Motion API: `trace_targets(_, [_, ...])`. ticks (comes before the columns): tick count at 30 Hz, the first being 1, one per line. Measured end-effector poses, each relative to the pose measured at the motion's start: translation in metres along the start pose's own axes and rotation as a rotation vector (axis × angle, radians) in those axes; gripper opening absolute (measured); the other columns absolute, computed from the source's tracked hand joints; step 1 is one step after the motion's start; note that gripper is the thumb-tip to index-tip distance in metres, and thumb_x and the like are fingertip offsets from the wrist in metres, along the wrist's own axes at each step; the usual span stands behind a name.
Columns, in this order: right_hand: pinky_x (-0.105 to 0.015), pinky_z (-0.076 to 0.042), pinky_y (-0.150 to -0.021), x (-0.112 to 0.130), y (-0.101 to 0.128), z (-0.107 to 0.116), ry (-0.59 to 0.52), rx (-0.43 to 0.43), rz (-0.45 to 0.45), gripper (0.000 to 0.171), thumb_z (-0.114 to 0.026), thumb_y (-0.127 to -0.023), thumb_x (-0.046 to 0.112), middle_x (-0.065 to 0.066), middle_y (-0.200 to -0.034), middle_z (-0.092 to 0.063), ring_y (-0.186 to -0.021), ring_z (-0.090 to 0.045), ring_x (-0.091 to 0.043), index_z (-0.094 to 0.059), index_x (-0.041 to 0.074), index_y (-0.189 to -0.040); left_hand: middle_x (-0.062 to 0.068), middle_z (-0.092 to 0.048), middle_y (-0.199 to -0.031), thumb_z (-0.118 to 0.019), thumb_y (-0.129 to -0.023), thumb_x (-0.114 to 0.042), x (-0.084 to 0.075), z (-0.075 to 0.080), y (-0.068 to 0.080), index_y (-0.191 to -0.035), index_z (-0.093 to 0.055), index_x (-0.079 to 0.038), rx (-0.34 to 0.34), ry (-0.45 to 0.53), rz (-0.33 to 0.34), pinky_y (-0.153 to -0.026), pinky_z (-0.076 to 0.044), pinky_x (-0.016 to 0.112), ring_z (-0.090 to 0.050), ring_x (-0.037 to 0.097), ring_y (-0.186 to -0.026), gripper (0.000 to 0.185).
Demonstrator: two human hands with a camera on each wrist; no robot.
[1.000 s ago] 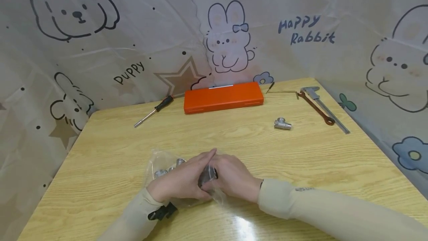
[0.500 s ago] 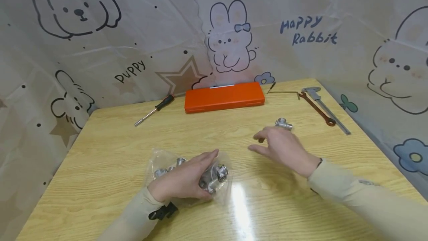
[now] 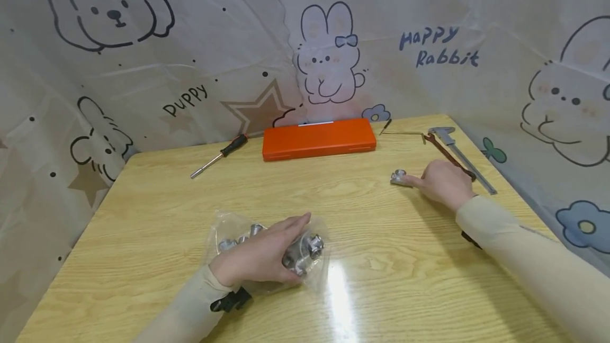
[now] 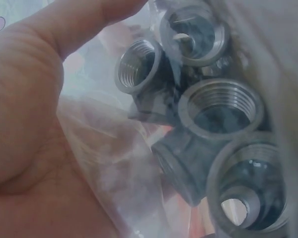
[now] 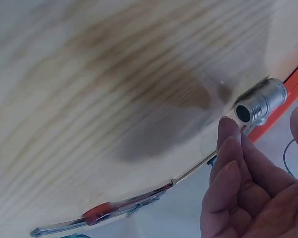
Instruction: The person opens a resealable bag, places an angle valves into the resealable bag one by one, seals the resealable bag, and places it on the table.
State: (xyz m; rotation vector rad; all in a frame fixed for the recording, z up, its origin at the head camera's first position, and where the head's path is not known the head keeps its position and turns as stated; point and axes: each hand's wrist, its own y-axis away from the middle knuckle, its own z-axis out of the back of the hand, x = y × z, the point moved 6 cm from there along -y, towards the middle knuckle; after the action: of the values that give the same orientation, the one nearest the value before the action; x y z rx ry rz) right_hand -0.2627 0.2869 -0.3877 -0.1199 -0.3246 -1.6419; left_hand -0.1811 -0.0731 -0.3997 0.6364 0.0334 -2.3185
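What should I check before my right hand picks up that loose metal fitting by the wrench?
1. Right hand at the loose fitting: ok, a fingertip is at it.
2. Grip closed around the fitting: not ok, no fingers wrap it.
3. Fitting lying free on the table: ok, nothing rests on it.
4. Wrench and caliper out of the way: ok, they lie behind the hand.
5. Left hand steadying the bag of fittings: ok, palm rests on it.
6. Fitting's thread condition: cannot tell.
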Motion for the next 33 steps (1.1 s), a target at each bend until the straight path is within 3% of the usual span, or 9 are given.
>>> trace_targets(4, [-0.032,-0.032,-0.044,0.008,-0.008,-0.003,0.058,-0.001,-0.045,0.072,-0.051,-0.084,0.078,-0.002,-0.057,-0.041,-0.052,-0.045,-0.022,-0.056,0.01,-0.062,0.009,-0.023,-0.161,-0.088,-0.073,-0.037,0.001,0.001,0.001,-0.16,-0.012,-0.01,-0.004,0.003,-0.002,-0.114,-0.032,0.045,-0.03,0.028,-0.143,0.118])
trace_targets(10, [-0.035,-0.039,-0.047,0.023,-0.018,-0.005,0.136,-0.008,-0.074,0.074,-0.051,-0.081,0.081,-0.007,-0.058,-0.049,-0.055,-0.053,-0.025,-0.058,0.009,-0.063,0.01,-0.023,-0.161,-0.088,-0.072,-0.038,0.001,0.002,0.001,-0.16,-0.012,-0.01,-0.009,0.001,-0.007,-0.114,-0.031,0.045,-0.031,0.029,-0.143,0.119])
trace_targets(19, [-0.039,-0.047,-0.053,0.031,-0.023,-0.009,0.131,0.031,-0.082,0.06,-0.064,-0.084,0.065,-0.013,-0.074,-0.058,-0.066,-0.054,-0.027,-0.063,0.005,-0.078,0.011,-0.023,-0.161,-0.087,-0.075,-0.038,0.001,0.003,0.002,-0.16,-0.012,-0.01,0.002,0.01,0.003,-0.114,-0.032,0.044,-0.03,0.028,-0.143,0.116])
trace_targets(28, [-0.037,-0.045,-0.05,0.032,-0.029,-0.01,0.169,0.016,-0.084,0.076,-0.049,-0.085,0.078,-0.01,-0.064,-0.06,-0.059,-0.059,-0.026,-0.069,0.005,-0.078,0.009,-0.021,-0.162,-0.086,-0.075,-0.037,0.002,0.002,0.001,-0.16,-0.013,-0.009,0.002,0.009,0.0,-0.115,-0.031,0.043,-0.029,0.026,-0.144,0.115])
trace_targets(33, [-0.037,-0.046,-0.052,0.036,-0.034,-0.014,0.19,0.035,-0.075,0.067,-0.05,-0.093,0.065,-0.011,-0.068,-0.062,-0.062,-0.059,-0.026,-0.071,0.002,-0.084,0.007,-0.02,-0.163,-0.086,-0.076,-0.038,0.003,0.001,0.0,-0.16,-0.013,-0.011,0.014,0.017,0.009,-0.115,-0.03,0.043,-0.029,0.026,-0.144,0.115])
